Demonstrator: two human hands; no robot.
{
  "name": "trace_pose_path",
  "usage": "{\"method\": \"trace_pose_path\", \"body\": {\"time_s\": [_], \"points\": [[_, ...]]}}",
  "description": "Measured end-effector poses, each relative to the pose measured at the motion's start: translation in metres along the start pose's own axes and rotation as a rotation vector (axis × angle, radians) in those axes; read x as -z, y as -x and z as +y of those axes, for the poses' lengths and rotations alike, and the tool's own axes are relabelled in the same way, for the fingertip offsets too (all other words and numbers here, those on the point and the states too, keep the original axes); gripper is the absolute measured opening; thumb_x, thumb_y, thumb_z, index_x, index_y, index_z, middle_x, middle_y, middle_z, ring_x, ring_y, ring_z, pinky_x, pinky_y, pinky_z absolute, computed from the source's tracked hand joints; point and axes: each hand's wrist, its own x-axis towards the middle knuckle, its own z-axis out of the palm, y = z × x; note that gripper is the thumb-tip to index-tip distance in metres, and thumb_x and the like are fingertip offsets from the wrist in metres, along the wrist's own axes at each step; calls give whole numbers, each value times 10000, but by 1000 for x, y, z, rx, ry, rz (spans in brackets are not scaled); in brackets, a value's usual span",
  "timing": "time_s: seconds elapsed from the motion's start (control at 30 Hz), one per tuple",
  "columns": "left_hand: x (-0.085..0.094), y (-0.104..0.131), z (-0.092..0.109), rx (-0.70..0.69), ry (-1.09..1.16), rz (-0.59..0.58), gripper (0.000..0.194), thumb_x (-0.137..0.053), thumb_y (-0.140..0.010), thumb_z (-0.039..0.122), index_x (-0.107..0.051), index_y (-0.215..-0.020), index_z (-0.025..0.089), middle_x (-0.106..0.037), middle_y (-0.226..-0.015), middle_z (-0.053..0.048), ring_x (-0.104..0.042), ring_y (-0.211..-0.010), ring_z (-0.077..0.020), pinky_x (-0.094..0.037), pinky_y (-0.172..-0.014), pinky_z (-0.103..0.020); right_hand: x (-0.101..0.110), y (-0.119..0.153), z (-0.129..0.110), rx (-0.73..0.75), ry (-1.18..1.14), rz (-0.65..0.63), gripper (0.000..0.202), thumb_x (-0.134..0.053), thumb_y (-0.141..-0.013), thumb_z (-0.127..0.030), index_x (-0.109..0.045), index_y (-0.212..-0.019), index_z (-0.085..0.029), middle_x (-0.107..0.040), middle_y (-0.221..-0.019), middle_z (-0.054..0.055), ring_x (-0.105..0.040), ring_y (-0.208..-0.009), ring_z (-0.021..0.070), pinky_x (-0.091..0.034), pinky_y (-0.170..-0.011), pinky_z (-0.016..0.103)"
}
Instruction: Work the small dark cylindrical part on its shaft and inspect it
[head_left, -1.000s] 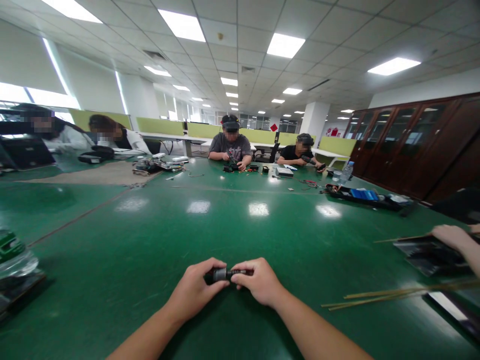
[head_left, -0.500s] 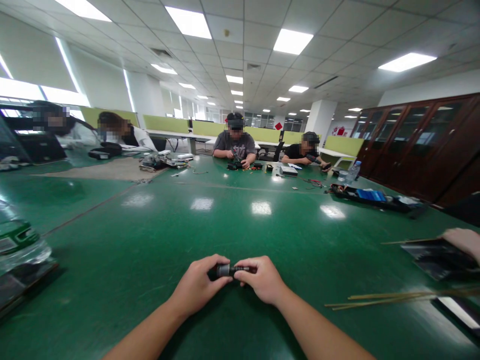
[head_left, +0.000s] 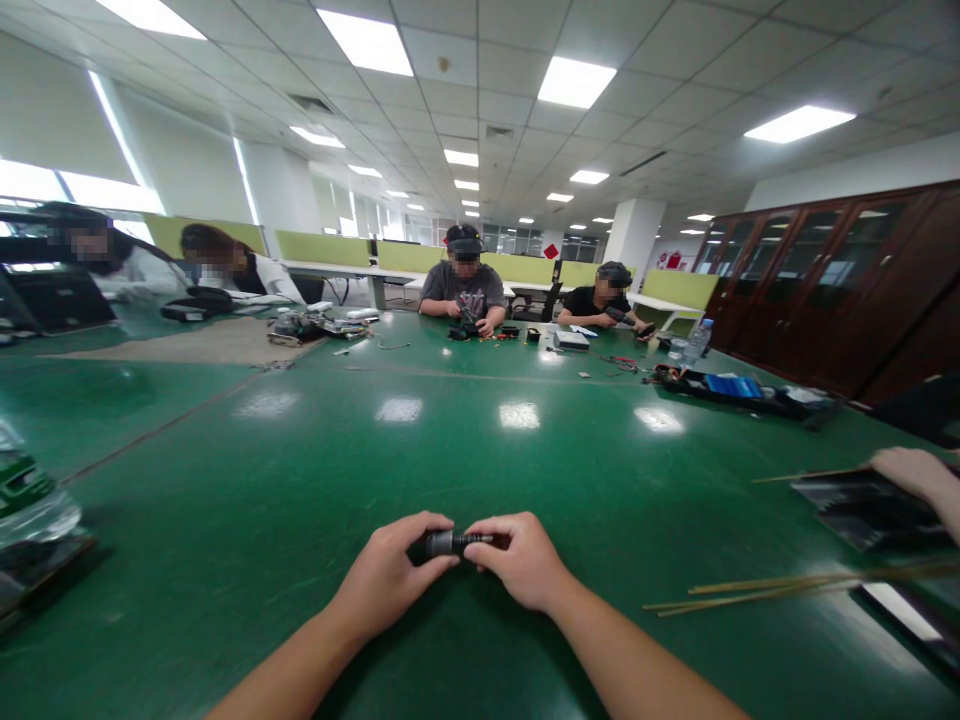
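A small dark cylindrical part (head_left: 441,543) with a grey band and a thinner ribbed shaft lies sideways between my two hands, just over the green table (head_left: 300,470). My left hand (head_left: 390,565) grips its thick body between thumb and fingers. At the other end, my right hand (head_left: 519,558) pinches the ribbed shaft, whose tip shows past the thumb. The fingers cover parts of the body, and its exact kind cannot be made out.
Thin sticks (head_left: 750,592) lie at the right, near another person's hand (head_left: 911,475) on a dark flat piece (head_left: 870,510). A water bottle (head_left: 34,490) stands at the left edge. A black tray of parts (head_left: 739,390) sits farther back. Several people work across the table.
The view has shifted slightly, moving the surroundings a little left. My left hand's fingers show slightly more of the cylinder's body; both hands keep hold of the part.
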Motion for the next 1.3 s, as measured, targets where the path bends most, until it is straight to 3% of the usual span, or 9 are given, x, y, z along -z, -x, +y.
{"method": "trace_pose_path", "body": {"time_s": [0.57, 1.3], "points": [[1, 0, -2, 4, 7, 0, 281, -709, -834, 295, -622, -1101, 292, -686, -1057, 10, -637, -982, -190, -483, -880, -304, -4, -3, 12, 10, -12, 68, 201, -718, -760, -314, -757, -894, -170, -691, -698, 25, -614, -615, 154, -431, -558, 231], [0, 1, -1, 14, 24, 3, 289, -725, -814, 266, -625, -1084, 287, -689, -1040, 8, -640, -971, -187, -485, -873, -301, -4, -4, 15, 30, 12, 55, 183, -710, -778, -321, -756, -886, -182, -689, -707, 16, -605, -620, 144, -423, -563, 226]]}}
